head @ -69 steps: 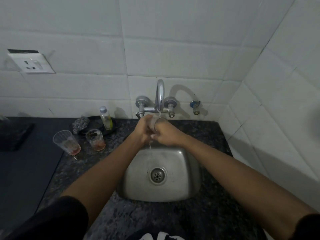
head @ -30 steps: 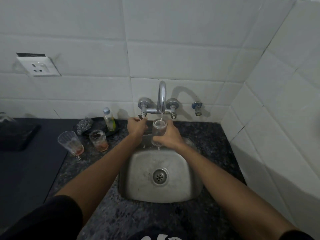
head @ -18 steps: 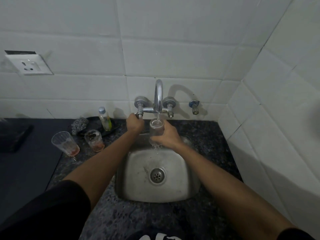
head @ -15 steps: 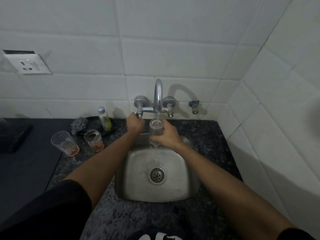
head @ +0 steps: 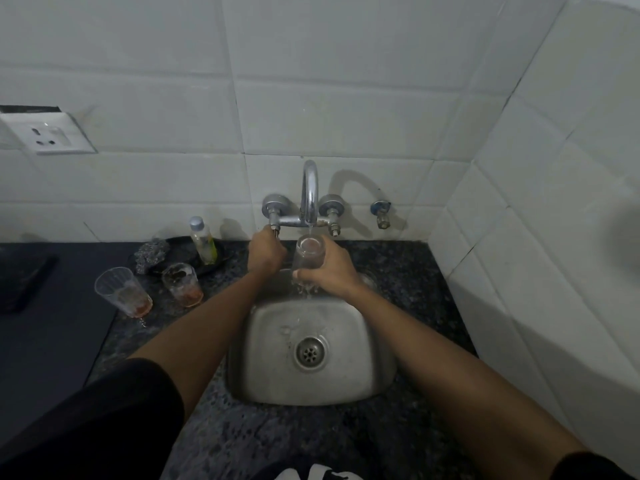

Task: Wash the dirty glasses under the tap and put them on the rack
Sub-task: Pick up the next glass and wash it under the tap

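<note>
Right hand [head: 330, 268] grips the clear drinking glass [head: 309, 255] mouth-up beneath the chrome tap spout [head: 310, 192] to catch the stream, overflow falling into the steel sink [head: 363, 382], while left hand [head: 265, 249] pinches the tap's left valve handle [head: 273, 227], likely regulating flow.

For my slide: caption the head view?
Right hand rinses glass under tap; left hand grips valve.

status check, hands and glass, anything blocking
Left hand grips the tap handle. Right hand holds the glass upright under the spout, water overflowing. Two dirty glasses wait left of the sink. Nothing blocking.
</note>
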Demonstrator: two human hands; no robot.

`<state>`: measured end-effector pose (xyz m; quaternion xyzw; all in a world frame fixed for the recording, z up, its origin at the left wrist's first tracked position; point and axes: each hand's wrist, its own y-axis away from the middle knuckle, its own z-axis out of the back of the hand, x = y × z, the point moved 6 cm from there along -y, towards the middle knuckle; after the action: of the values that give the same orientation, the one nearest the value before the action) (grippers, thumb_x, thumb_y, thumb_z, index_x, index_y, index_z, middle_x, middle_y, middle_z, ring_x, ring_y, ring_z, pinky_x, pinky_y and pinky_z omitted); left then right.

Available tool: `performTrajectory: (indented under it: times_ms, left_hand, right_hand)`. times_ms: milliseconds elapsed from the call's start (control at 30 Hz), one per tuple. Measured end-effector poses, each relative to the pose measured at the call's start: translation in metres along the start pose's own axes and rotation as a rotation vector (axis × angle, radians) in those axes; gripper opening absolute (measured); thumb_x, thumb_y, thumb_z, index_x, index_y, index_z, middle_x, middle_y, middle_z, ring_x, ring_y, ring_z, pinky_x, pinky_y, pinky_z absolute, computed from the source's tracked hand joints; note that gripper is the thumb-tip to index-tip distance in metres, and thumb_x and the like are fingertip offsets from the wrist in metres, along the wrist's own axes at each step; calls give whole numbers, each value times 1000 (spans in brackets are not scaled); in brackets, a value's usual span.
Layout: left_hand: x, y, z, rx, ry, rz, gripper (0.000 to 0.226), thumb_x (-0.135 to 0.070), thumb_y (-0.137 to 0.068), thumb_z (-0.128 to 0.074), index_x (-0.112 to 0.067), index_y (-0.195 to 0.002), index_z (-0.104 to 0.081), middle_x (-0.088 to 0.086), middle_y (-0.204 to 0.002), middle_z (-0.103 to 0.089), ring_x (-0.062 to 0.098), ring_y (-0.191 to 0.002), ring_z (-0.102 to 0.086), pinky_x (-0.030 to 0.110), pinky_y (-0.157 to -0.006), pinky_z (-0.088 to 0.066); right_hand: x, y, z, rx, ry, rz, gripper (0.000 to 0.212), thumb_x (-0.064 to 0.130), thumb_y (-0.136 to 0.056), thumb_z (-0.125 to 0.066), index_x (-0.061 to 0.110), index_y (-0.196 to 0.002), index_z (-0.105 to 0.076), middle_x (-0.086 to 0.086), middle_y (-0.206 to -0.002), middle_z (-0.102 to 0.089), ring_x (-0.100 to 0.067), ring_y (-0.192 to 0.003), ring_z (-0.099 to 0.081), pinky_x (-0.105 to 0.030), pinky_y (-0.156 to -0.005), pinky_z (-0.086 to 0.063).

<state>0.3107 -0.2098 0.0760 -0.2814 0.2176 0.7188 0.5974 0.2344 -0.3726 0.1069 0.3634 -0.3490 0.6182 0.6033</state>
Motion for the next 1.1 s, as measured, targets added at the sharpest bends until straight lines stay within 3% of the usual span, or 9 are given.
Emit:
performTrajectory:
  times_ms: [267, 467, 600, 900, 1033, 1100]
  left_hand:
    - [5, 2, -1, 7, -74, -41, 16, -14, -102, -51, -3, -111, -58, 21, -103, -70, 38, -91, -67, 46, -78, -57]
    - [17, 18, -7, 83, -80, -50, 32, -12, -99, -49, -4, -130, -53, 21, -113, -68, 41, -103, -65, 44, -80, -48]
    - [34, 34, -13, 133, -106, -73, 38, -21, -96, -58, -4, -130, -56, 22, -117, -68, 42, -108, -65, 47, -88, -52]
    - [30, 45, 0, 120, -64, -127, 47, -34, -91, -65, -7, -130, -63, 18, -119, -71, 38, -108, -67, 44, -89, -56]
    - [28, 47, 4, 103, -41, -126, 43, -33, -90, -66, -8, -125, -65, 17, -114, -73, 37, -105, -68, 40, -84, -53]
    - [28, 48, 6, 94, -26, -127, 42, -33, -90, -66, -8, -123, -65, 16, -111, -73, 36, -102, -69, 39, -82, -52]
  right_hand:
    - [-3, 1, 3, -13, 1, 32, 70, 19, -67, -95, 20, -127, -61, 5, -112, -72, -10, -101, -70, -31, -92, -58]
    - [-4, 4, 6, -44, -9, 42, 73, 25, -68, -95, 21, -131, -58, 6, -115, -73, -10, -104, -70, -30, -95, -57]
    - [-5, 6, 9, -86, -9, 45, 67, 24, -70, -95, 21, -127, -60, 6, -114, -72, -10, -102, -70, -30, -93, -58]
    - [-3, 12, 17, -187, -31, 51, 61, 25, -71, -95, 18, -122, -61, 6, -109, -72, -6, -98, -69, -15, -85, -52]
    - [-7, 14, 13, -172, -4, 24, 65, 26, -69, -96, 19, -123, -60, 5, -111, -72, -10, -100, -69, -22, -88, -55]
    - [-7, 16, 12, -194, 3, 46, 60, 25, -70, -95, 21, -120, -61, 8, -108, -72, -6, -97, -69, -18, -85, -53]
